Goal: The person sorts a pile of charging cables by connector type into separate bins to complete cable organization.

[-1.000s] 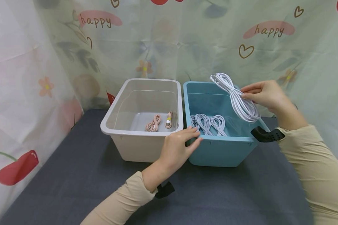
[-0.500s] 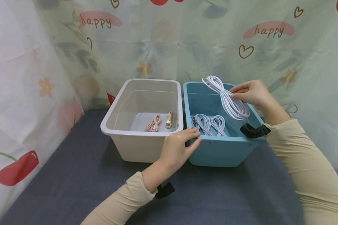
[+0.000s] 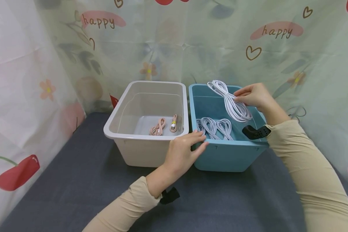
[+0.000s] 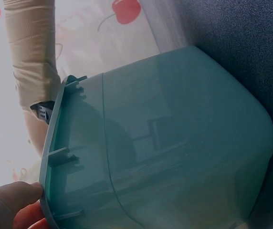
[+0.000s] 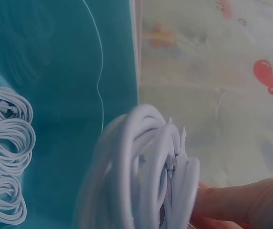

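My right hand (image 3: 256,96) pinches a bundled white cable (image 3: 233,104) at its tied middle, above the blue bin (image 3: 235,158). The bundle hangs tilted, and its thick loops (image 5: 136,167) fill the front of the right wrist view. My left hand (image 3: 181,153) holds the blue bin's near rim at its left corner, thumb (image 4: 24,193) on one side and fingers (image 4: 29,214) on the other. Several white cable bundles (image 3: 210,127) lie side by side on the blue bin's floor. Their loops (image 5: 10,143) also show in the right wrist view.
A beige bin (image 3: 146,151) stands close beside the blue one on the left. Inside it lie two pink cable bundles (image 3: 158,127), the right one with a yellow band (image 3: 173,124). Dark cloth (image 3: 214,199) covers the table, and a printed curtain (image 3: 174,48) hangs behind.
My right hand has moved left and slightly down with the white cable bundle, further over the blue bin. The left hand has stayed on the rim.
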Demonstrator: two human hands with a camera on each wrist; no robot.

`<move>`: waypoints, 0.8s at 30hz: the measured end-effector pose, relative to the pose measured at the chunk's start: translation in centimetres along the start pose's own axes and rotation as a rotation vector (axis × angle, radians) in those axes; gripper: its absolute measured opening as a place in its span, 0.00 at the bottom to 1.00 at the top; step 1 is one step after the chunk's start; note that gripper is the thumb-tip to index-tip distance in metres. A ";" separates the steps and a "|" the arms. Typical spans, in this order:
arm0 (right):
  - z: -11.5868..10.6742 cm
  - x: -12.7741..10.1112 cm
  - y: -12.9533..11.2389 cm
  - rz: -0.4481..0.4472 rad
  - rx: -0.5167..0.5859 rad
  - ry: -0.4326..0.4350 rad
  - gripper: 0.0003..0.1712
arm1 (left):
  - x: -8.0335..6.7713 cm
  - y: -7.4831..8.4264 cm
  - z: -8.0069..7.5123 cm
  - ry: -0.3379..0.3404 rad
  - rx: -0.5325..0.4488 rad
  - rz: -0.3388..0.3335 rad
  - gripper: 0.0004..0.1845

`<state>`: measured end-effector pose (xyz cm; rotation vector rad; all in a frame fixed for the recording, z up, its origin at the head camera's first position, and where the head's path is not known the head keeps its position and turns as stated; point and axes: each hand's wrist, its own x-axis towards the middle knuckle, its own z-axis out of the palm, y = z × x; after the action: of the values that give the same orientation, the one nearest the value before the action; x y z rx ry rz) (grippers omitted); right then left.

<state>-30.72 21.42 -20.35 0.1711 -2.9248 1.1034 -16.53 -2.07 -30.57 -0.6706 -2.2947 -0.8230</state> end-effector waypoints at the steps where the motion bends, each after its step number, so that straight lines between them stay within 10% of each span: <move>1: 0.1 0.1 0.0 0.004 -0.004 -0.002 0.22 | 0.0 0.0 0.0 0.000 -0.002 0.000 0.13; 24: 2.1 0.6 0.1 0.016 -0.052 0.006 0.19 | 0.0 -0.2 0.0 0.021 0.019 0.020 0.13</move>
<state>-31.27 20.05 -21.91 0.1439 -2.9512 1.0270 -16.65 -2.15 -30.64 -0.6732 -2.2706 -0.7946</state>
